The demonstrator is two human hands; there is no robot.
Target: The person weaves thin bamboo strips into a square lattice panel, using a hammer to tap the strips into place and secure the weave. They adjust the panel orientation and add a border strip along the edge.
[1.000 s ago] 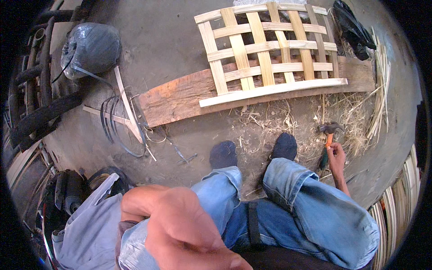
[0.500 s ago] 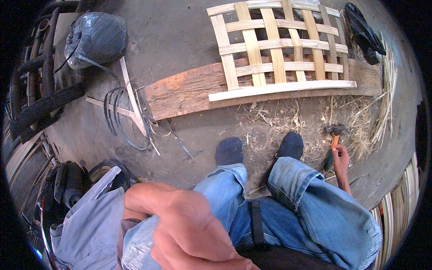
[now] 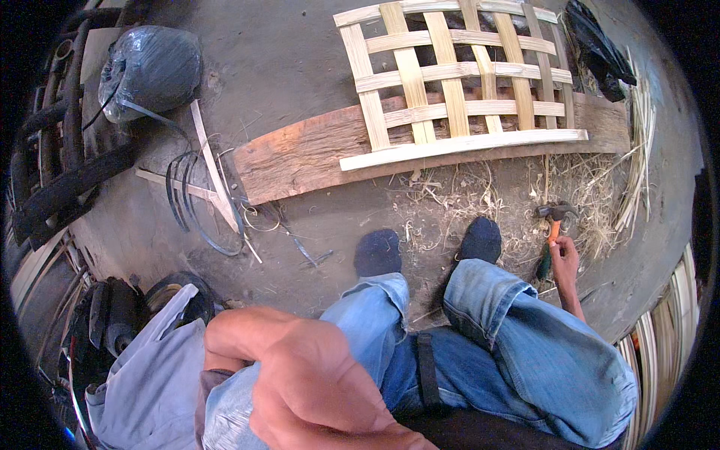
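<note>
My right hand (image 3: 564,259) reaches down to the floor at the right, its fingers closed round the orange handle of a claw hammer (image 3: 555,214). The hammer's dark head points away from me, among wood shavings. Close beside that hand lies a dark green handle (image 3: 544,268). My left hand (image 3: 319,382) is large and near at the bottom of the view, bent inward above my left thigh; its fingers are mostly hidden or cut off by the lower edge. A woven lattice of flat pale strips (image 3: 455,82) rests partly on a rough wooden plank (image 3: 289,161) ahead of my feet.
Shavings (image 3: 480,199) and thin pale strips (image 3: 637,157) litter the floor at right. A plastic-wrapped bundle (image 3: 154,71) with trailing dark strapping (image 3: 184,202) lies far left, near a dark frame (image 3: 64,150). Black plastic (image 3: 596,49) sits beside the lattice. Grey cloth (image 3: 146,382) lies near left.
The view has shifted slightly, so the floor things sit a little further left. My right hand stays on the hammer, and my left hand has hardly moved.
</note>
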